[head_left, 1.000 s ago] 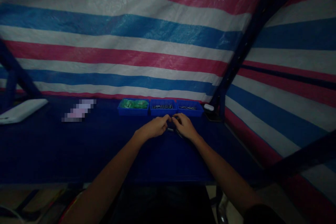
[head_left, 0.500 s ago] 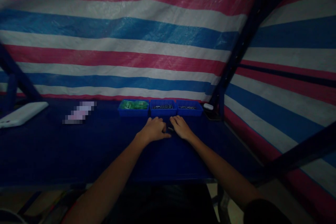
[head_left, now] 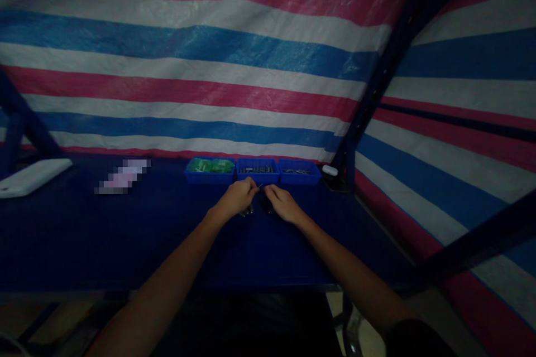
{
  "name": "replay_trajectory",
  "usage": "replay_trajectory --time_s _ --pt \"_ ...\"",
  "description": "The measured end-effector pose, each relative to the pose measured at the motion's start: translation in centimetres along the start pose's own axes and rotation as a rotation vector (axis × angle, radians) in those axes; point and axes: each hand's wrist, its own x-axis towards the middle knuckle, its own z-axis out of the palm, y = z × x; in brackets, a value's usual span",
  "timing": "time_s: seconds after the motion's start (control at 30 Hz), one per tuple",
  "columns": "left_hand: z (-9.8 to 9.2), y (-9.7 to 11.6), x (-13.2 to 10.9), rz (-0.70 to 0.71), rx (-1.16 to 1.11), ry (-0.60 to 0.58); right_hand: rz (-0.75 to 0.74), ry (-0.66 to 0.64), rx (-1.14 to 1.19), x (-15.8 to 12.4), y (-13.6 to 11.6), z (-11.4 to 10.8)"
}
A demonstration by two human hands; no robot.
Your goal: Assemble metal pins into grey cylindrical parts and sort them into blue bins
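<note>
My left hand [head_left: 238,199] is closed in a pinch above the blue table [head_left: 167,234]. A small thin metal piece [head_left: 260,186] shows at its fingertips; its exact kind is too small and dark to tell. Just below that hand, several short metal parts [head_left: 248,211] lie on the table. My right hand [head_left: 283,203] faces it a short way to the right, thumb and fingers pressed together near the metal piece. Whatever it may hold is hidden. Another small dark metal part [head_left: 270,212] shows beneath the right fingers.
Behind my hands stand three blue bins in a row: one with green plastic packets [head_left: 211,165], one with metal cylinders [head_left: 257,169], one with thin metal pieces [head_left: 295,171]. A white case [head_left: 329,170] and phone [head_left: 336,184] lie right. A white device [head_left: 36,177] lies left.
Both hands were lower over the table with fingers spread. They have lifted slightly and closed, and the left now pinches a small metal piece. Metal parts show under the left hand.
</note>
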Motion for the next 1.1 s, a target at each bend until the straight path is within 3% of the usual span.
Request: replay_trajectory --time_s 0.1,0.3,0.5,0.63,0.87,1.0,1.1 --pt "0.4 0.3 0.2 0.069 -0.137 0.069 0.0 0.064 0.051 -0.1 -0.1 -0.3" --pt "1.0 0.6 0.3 0.098 -0.325 0.141 -0.249 0.131 -0.135 -0.4 -0.6 -1.2" --pt "0.8 0.5 0.4 0.098 -0.354 0.17 -0.218 0.218 -0.137 -0.3 -0.8 -1.6" --pt "0.7 0.6 0.5 0.113 -0.268 0.183 -0.168 0.209 -0.107 -0.4 -0.8 -1.7" --pt "0.9 1.0 0.2 0.084 -0.185 0.146 -0.24 0.222 -0.25 -0.6 -0.8 -1.8" --pt "0.6 0.1 -0.1 0.027 -0.065 0.131 -0.142 0.409 -0.382 1.1 0.3 -4.0" --pt "0.6 -1.1 -0.2 -0.05 0.02 0.091 -0.047 0.5 -0.435 2.9 2.9 -7.5"
